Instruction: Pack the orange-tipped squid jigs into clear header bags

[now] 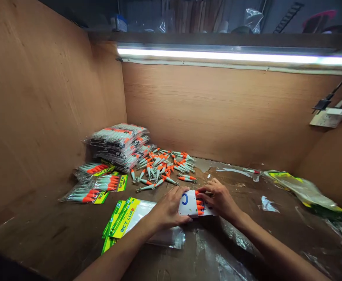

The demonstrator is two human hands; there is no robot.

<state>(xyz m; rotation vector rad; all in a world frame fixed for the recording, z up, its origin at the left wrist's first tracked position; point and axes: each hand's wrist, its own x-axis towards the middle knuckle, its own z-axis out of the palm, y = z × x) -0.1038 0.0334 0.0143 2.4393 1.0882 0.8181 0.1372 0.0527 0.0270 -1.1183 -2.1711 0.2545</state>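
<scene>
My left hand (171,205) is closed around a white card sleeve (188,203) with a blue curved mark on it. Several fishing lures (200,207) lie side by side in the sleeve, their orange ends showing at its right side. The fingers of my right hand (219,198) are bent over those ends, and its fingertips are partly hidden. Under my left forearm lie flat clear bags (143,210) with yellow-green "BCT LURE" headers. Behind both hands spreads a loose heap of white-and-orange lures (160,166) with metal hooks.
Stacked packs of lures (121,142) stand at the back left. Filled header bags (89,191) lie in front of them. More header bags (305,189) rest at the right, near a plastic scrap (268,204). Wooden panels enclose the bench; a lamp tube (235,57) runs above.
</scene>
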